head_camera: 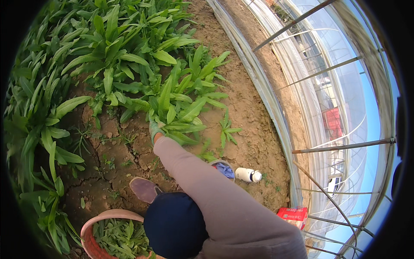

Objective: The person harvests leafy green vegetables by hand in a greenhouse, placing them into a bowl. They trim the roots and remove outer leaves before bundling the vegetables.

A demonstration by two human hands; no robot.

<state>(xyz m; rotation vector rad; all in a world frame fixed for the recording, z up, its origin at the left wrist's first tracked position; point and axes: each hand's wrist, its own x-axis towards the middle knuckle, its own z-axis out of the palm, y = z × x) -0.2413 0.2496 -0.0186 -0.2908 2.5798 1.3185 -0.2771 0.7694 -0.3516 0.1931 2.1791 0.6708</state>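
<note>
My right hand (156, 128), in a pale green glove below a mauve-grey sleeve, reaches to the base of a leafy green plant (181, 106). Leaves cover most of its fingers, so its grip cannot be told. My left hand is out of view. Close to my dark blue-covered knee (176, 223) stands a reddish plastic tub (111, 214) holding loose cut leaves (121, 236). A brownish shoe (143, 189) rests on the cracked soil.
Dense leafy plants (106, 48) fill the upper left. Beyond my forearm are a small container with blue cloth (225, 170), a white bottle (247, 174) lying on its side, and a red printed bag (292, 215). Plastic sheeting (258, 71) and metal greenhouse poles (343, 146) line the right.
</note>
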